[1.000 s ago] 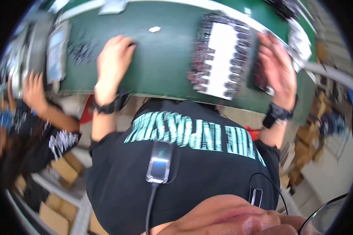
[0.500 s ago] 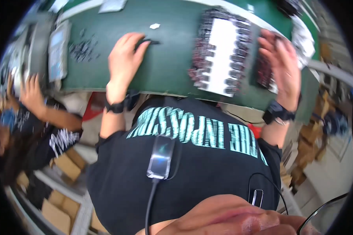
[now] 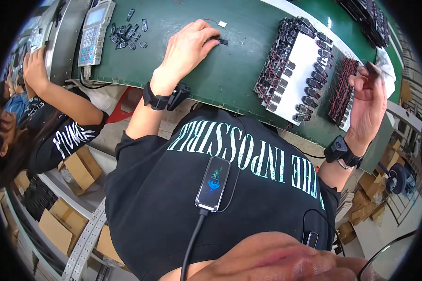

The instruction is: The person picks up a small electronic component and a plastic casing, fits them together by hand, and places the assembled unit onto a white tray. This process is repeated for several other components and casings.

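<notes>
My left hand rests over the green bench top, its thumb and fingers closed on one end of a small black module. Just beyond that module lies a white connector on a thin wire. At the right, my right hand is raised with the fingertips pinched on a small dark piece, whose kind is unclear. It is beside a stack of modules with red wires. Between my hands sits a white board with small black modules lined up along both sides.
Several loose black parts lie scattered at the left, next to a grey keypad device with a screen. A co-worker's hand is at a machine farther left. More black parts and a white bag are at the far right.
The view has swung, so the bench things stand farther right in the picture. My right hand, smeared by motion before, now shows pinched fingers. My left hand stays by the black module.
</notes>
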Available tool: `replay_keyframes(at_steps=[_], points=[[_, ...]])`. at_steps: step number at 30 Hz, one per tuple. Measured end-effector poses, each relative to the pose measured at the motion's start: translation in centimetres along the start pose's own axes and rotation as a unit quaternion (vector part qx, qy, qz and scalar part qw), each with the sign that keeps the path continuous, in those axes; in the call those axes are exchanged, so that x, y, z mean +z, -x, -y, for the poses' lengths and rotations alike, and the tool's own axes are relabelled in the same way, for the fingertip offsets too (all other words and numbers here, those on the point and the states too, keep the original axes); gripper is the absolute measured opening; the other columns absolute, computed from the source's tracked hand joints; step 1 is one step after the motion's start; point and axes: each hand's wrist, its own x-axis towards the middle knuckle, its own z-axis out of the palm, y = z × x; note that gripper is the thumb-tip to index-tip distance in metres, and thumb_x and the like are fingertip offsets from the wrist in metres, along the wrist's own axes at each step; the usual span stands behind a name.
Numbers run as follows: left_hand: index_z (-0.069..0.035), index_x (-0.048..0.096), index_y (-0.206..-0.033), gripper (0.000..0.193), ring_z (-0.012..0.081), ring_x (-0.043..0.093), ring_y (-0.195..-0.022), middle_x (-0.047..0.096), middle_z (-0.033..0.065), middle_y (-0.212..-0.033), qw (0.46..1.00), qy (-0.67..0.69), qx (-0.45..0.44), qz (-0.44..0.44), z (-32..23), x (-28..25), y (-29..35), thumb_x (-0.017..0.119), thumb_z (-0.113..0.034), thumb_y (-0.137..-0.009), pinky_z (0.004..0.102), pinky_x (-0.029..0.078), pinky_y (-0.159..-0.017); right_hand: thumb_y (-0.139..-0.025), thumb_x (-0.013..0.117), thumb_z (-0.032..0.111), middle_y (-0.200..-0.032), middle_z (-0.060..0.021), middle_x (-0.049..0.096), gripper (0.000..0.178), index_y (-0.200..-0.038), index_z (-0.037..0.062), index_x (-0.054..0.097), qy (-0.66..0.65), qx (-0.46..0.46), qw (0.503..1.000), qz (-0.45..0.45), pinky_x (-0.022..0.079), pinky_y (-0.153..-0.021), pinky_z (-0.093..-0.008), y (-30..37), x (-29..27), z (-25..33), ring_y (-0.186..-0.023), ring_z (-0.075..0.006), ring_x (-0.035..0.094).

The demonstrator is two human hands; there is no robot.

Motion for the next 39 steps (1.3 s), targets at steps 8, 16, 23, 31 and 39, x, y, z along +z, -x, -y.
replay_keyframes(at_steps=[8, 16, 23, 31, 39], points=[[-0.011, 0.068, -0.098, 0.019, 0.0232, 0.063, -0.088, 0.064, 0.0024, -0.094, 0.999, -0.011, 0.004, -0.038, -1.5, 0.2, 1.6, 0.073, -0.018, -0.081, 0.0354, 0.054, -0.074, -0.097, 0.057, 0.007, -0.103, -0.0138, 0.066, 0.025, -0.12, -0.0048, 0.059, 0.115, -0.03, 0.992, -0.047, 0.051, -0.084, -0.0289, 0.0, 0.4, -0.9, -0.084, -0.0169, 0.062], [-0.011, 0.069, -0.099, 0.022, 0.0211, 0.063, -0.088, 0.064, 0.0011, -0.095, 0.997, -0.019, 0.018, -0.074, -1.6, 0.3, 2.0, 0.075, -0.02, -0.08, 0.0332, 0.055, -0.072, -0.095, 0.06, 0.007, -0.107, -0.0144, 0.067, 0.03, -0.123, -0.0044, 0.057, 0.076, -0.008, 0.997, -0.023, 0.051, -0.087, -0.0293, -1.0, 1.1, -1.2, -0.092, -0.0189, 0.066], [-0.009, 0.067, -0.094, 0.019, 0.0215, 0.062, -0.087, 0.064, 0.0017, -0.095, 0.995, -0.025, 0.065, -0.065, -1.7, 1.0, 1.8, 0.074, -0.018, -0.08, 0.0333, 0.054, -0.071, -0.096, 0.058, 0.006, -0.11, -0.0135, 0.065, 0.031, -0.126, -0.003, 0.056, -0.018, 0.055, 0.998, 0.011, 0.052, -0.09, -0.0319, 0.2, 0.2, -1.7, -0.099, -0.02, 0.064], [-0.005, 0.069, -0.099, 0.012, 0.0135, 0.062, -0.067, 0.067, 0.0031, -0.082, 0.963, 0.247, -0.076, -0.081, -4.0, 0.1, 1.0, 0.068, -0.009, -0.088, 0.027, 0.05, -0.058, -0.094, 0.063, 0.011, -0.103, -0.0092, 0.066, 0.024, -0.115, 0.0007, 0.061, -0.095, 0.094, 0.99, 0.049, 0.055, -0.083, -0.0306, -0.4, 0.6, -1.8, -0.087, -0.0158, 0.065], [-0.004, 0.069, -0.115, 0.022, 0.0037, 0.057, -0.063, 0.064, -0.0004, -0.082, 0.871, 0.47, -0.141, -0.021, -8.5, -2.7, -3.1, 0.061, -0.01, -0.095, 0.0188, 0.048, -0.055, -0.094, 0.063, 0.012, -0.098, -0.0076, 0.067, 0.019, -0.109, 0.0009, 0.064, -0.109, 0.12, 0.984, 0.071, 0.056, -0.08, -0.0298, -0.2, 1.6, -1.2, -0.085, -0.0136, 0.065]])
